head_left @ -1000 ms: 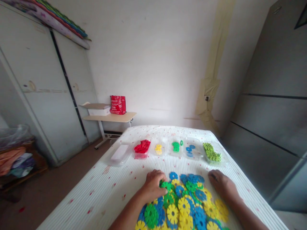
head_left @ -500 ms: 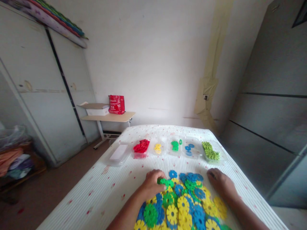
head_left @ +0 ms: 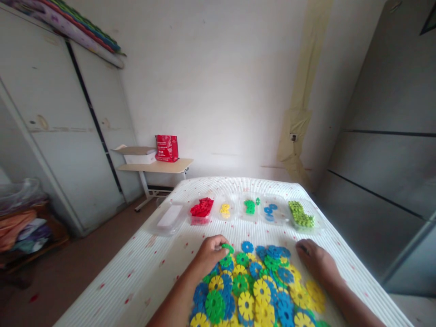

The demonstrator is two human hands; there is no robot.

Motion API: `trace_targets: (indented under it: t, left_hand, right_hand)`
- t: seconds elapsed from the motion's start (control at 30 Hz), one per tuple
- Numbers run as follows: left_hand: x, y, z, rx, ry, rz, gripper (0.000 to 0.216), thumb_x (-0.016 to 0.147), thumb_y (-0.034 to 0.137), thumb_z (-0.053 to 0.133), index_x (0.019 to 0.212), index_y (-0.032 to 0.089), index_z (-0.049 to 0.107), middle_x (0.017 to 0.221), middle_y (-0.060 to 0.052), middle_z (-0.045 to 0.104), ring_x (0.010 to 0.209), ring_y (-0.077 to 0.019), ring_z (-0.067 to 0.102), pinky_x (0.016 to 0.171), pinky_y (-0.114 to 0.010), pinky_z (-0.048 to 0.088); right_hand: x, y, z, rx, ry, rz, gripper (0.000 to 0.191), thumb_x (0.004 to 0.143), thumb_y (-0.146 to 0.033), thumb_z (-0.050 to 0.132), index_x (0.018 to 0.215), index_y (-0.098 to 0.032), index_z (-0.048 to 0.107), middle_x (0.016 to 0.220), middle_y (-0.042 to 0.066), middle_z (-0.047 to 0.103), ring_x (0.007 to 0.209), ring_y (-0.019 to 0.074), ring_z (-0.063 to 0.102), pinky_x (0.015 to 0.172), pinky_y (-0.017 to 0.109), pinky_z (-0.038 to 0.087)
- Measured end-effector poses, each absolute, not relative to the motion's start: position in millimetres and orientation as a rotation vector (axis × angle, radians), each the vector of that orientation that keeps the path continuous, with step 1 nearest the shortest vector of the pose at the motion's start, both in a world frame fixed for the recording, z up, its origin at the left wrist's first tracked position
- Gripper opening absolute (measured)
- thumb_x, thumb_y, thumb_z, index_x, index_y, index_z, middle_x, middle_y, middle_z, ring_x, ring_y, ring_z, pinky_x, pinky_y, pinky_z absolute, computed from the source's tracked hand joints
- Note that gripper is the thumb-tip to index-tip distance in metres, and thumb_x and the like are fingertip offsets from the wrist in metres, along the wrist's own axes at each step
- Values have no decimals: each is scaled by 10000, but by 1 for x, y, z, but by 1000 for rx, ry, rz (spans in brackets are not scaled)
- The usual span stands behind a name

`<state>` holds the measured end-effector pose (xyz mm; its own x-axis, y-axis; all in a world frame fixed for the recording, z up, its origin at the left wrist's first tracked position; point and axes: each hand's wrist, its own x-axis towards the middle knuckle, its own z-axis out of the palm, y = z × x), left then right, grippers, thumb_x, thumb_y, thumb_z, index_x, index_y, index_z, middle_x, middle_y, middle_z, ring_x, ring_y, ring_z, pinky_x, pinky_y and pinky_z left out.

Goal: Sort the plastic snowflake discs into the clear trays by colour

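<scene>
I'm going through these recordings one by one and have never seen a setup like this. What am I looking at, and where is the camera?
There is no machine here: these are a person's own bare hands. Every picture comes from one camera worn on the head, looking forward and down.

On the cloth-covered table lies a pile of notched discs in blue, yellow and green. Beyond it stands a row of clear plastic containers, with red, yellow, green, blue and light-green pieces; the leftmost has a white rectangular item.

The left hand pinches a green disc. The right hand is curled beside the pile; whether it holds anything is unclear.
</scene>
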<state>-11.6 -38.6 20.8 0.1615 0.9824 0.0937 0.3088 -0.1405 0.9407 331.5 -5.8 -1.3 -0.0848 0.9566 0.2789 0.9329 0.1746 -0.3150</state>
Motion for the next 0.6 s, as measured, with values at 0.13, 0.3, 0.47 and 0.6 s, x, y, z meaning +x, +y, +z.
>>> trace_targets:
  t: [0.13, 0.3, 0.47, 0.6]
  left_hand:
    - [-32, -38, 25, 1627, 1231, 934, 188, 675, 294, 551, 754, 134, 608, 654, 19, 547, 637, -123, 479, 597, -217, 360]
    - [-45, -38, 21, 1924, 1299, 764, 161, 589, 185, 571, 735, 146, 627, 829, -9, 592, 779, -148, 511, 706, -225, 381]
    - [-36, -38, 16, 2086, 1463, 685, 269, 570, 135, 541, 821, 181, 625, 842, 1, 591, 836, -160, 517, 748, -230, 387]
    - [-31, -41, 18, 2095, 1492, 636, 433, 565, 133, 547, 987, 203, 619, 985, -26, 590, 949, -183, 509, 839, -256, 386]
  right_hand:
    - [330, -7, 2, -1804, -2037, 99, 270, 795, -323, 360, 772, -225, 611, 827, 26, 655, 720, 162, 612, 627, 238, 409]
    - [329, -8, 3, -1805, -2032, 152, 253, 799, -321, 365, 769, -231, 599, 844, 29, 652, 738, 167, 605, 647, 247, 409]
    - [331, -6, -2, -1802, -2040, 132, 254, 809, -320, 351, 774, -226, 585, 838, 27, 643, 728, 165, 598, 635, 248, 402]
    - [330, -7, -1, -1801, -2040, 114, 263, 813, -322, 342, 779, -225, 583, 830, 24, 639, 730, 163, 602, 637, 243, 407]
